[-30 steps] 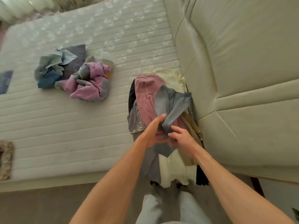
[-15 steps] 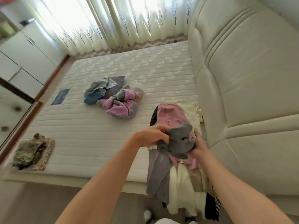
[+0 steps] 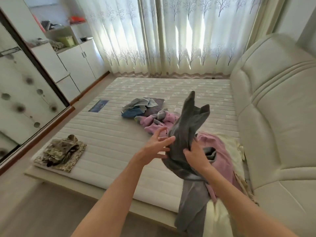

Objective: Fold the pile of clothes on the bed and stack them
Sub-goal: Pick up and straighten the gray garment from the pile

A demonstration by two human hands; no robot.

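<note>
The folding looks to be in its early part: only one camouflage piece (image 3: 62, 152) lies flat and folded near the front left corner of the mattress (image 3: 109, 134), and no real stack exists yet. One grey garment (image 3: 187, 134) is in hand, raised above the front right part of the bed with its ends flung upward; the right hand (image 3: 195, 155) grips it, fingers curled into the cloth, while the left hand (image 3: 156, 146) is open with fingers spread, touching the garment's left edge. Left to do, by my reading: this piece, one loose heap (image 3: 148, 113) of pink, blue and grey clothes in the middle of the mattress, and a second heap (image 3: 220, 158) of pink, grey and cream clothes by the padded headboard (image 3: 273, 108), spilling over the front edge; the single items in each heap cannot be counted
</note>
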